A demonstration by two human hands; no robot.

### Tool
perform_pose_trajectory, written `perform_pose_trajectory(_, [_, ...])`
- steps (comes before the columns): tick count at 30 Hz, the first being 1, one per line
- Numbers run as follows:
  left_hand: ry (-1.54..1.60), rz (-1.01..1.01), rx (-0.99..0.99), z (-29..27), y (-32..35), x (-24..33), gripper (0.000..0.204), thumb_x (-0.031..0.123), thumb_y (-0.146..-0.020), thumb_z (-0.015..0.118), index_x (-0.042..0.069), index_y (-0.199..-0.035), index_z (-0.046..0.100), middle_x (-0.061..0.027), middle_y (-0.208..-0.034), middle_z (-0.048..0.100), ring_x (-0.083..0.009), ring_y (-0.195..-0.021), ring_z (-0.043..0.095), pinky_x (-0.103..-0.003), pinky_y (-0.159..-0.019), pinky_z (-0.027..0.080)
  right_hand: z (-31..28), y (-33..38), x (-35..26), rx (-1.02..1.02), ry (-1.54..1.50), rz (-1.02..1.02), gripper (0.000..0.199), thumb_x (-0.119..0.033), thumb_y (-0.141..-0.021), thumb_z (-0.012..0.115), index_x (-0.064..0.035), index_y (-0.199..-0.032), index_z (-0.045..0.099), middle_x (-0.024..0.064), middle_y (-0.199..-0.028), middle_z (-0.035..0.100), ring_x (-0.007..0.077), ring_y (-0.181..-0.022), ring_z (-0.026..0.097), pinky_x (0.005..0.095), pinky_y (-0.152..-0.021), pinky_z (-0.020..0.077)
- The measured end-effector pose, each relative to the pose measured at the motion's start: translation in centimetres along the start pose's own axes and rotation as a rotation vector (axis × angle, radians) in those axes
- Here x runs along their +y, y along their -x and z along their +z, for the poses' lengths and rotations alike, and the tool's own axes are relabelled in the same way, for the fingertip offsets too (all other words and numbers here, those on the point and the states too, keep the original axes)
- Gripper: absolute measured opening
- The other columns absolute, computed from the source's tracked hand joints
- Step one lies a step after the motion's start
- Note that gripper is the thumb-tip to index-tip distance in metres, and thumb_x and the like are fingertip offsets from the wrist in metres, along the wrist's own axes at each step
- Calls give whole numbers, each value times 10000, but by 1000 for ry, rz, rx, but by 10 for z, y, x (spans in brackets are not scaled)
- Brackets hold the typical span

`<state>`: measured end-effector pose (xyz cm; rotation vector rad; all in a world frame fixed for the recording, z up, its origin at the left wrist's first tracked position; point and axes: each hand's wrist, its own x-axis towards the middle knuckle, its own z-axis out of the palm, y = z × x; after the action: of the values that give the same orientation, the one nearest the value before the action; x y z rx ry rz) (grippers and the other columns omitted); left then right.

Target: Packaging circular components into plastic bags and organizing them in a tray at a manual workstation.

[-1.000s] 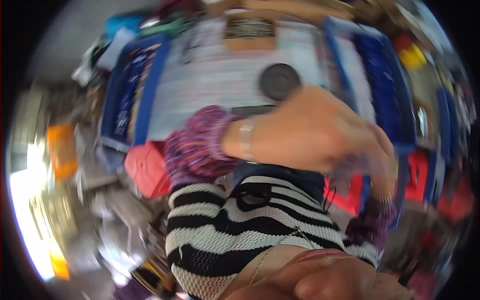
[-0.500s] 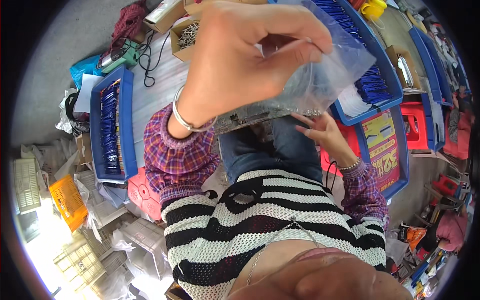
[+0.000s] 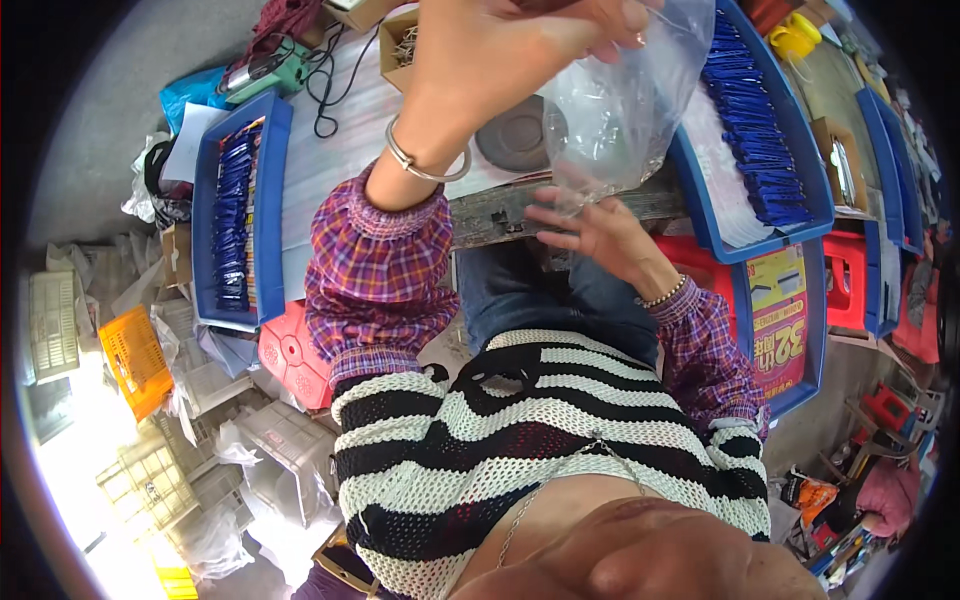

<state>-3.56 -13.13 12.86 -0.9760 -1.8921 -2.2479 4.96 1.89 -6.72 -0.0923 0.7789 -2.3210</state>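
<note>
A clear plastic bag [image 3: 612, 125] hangs from my left hand [image 3: 490, 70], whose fingers are pinched on its upper part near the top of the view. The fingertips of that hand are partly cut off by the picture's edge. At the bag's lower end is my right hand [image 3: 612, 240], its fingers spread and the palm turned up. Some of its fingers lie behind or against the clear film; I cannot tell whether they touch it. A grey round disc [image 3: 512, 138] lies on the table [image 3: 345, 150] beside the bag.
Blue trays of slim blue items stand at the left [image 3: 283, 215] and right [image 3: 690, 205]. A small carton of metal pieces [image 3: 398, 72] sits beyond my left wrist. Red stools [image 3: 297, 350] flank my legs; crates [image 3: 135, 370] are stacked at the left.
My left hand has moved up with the bag, uncovering the grey disc. The right hand has come left beneath the bag with its fingers spread. The whole view has shifted slightly.
</note>
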Motion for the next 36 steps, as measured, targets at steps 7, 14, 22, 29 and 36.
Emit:
perform_pose_trajectory(7, [-246, 320, -45, -63, 23, -20, 93, -47, -814, 632, -49, -907, 641, -80, -832, 652, -108, -713, 620, -212, -631, 511, -15, -10, -14, 238, 208, -174, 566, -238, -909, 561, -116, -1398, 302, 86, -1048, 563, 204, -945, 592, 337, -788, 515])
perform_pose_trajectory(14, [-25, 97, 120, -65, 51, -45, 171, -72, -696, 659, 0, -848, 692, -62, -804, 689, -142, -738, 674, -242, -672, 548, -38, -12, -33, 366, 178, -66, 499, -344, -969, 419, -217, -1425, 260, 106, -1254, 497, 194, -995, 559, 314, -810, 493])
perform_pose_trajectory(22, [-272, 449, -7, -48, 39, -35, 118, -40, -763, 630, 31, -815, 708, -40, -796, 698, -107, -725, 671, -213, -633, 535, -61, -16, -28, 182, -20, 43, 455, -333, -960, 432, -174, -1375, 332, 126, -1287, 475, 276, -1097, 532, 399, -873, 489])
perform_pose_trajectory(29, [-216, 502, -106, -45, 43, -21, 99, -50, -790, 621, 5, -847, 679, -77, -832, 690, -183, -767, 674, -262, -677, 542, -64, -19, -24, -5, -266, -44, 426, -278, -949, 450, -173, -1357, 388, 89, -1366, 424, 334, -1217, 432, 511, -985, 391])
perform_pose_trajectory(36, [-318, 145, 119, -93, 69, -37, 152, -58, -815, 601, 4, -944, 652, -87, -878, 678, -180, -801, 668, -285, -692, 554, -41, -28, -35, 322, 83, -328, 378, -192, -935, 496, -140, -1297, 401, 100, -1322, 455, 307, -1225, 431, 526, -1043, 325])
